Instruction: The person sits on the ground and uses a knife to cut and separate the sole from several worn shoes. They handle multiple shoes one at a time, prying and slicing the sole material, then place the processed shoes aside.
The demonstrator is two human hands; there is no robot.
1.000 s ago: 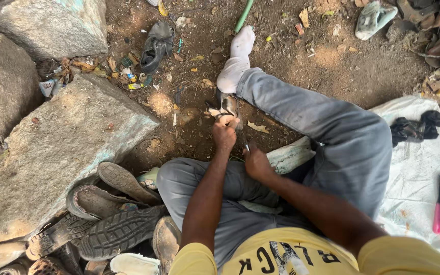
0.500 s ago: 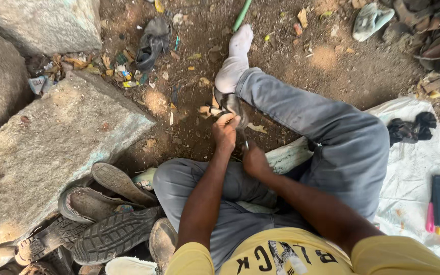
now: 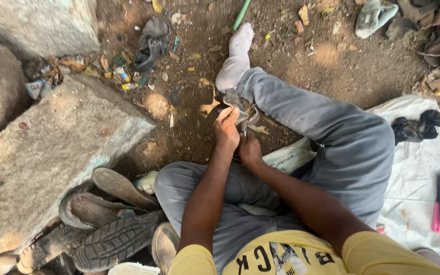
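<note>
Near the bottom of the frame, worn soles piled at lower left, beside the bent knee. At centre, both hands close together over a small dark shoe piece held above the dirt, just beside the outstretched leg. Left hand clenched around the piece from below; right hand pinched on a thin tool, its tip hard to make out. Best done with the piece braced firm, short controlled strokes, fingers out of the tool's path. Farther off, a stone slab at left, white sheet at right.
</note>
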